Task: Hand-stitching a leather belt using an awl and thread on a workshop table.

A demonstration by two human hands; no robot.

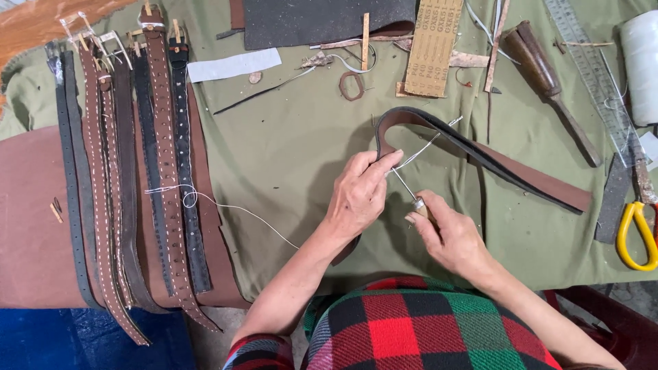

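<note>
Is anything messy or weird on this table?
A little. Leather scraps and offcuts lie scattered along the top of the green cloth, and a loose white thread trails across it from the row of belts. Nothing looks broken or spilled.

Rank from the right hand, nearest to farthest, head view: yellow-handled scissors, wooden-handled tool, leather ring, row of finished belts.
From the right hand:
1. Yellow-handled scissors, at the table's right edge.
2. Leather ring, up and left, mid-table.
3. Wooden-handled tool, upper right; too close to the ring to call.
4. Row of finished belts, far left.
</note>
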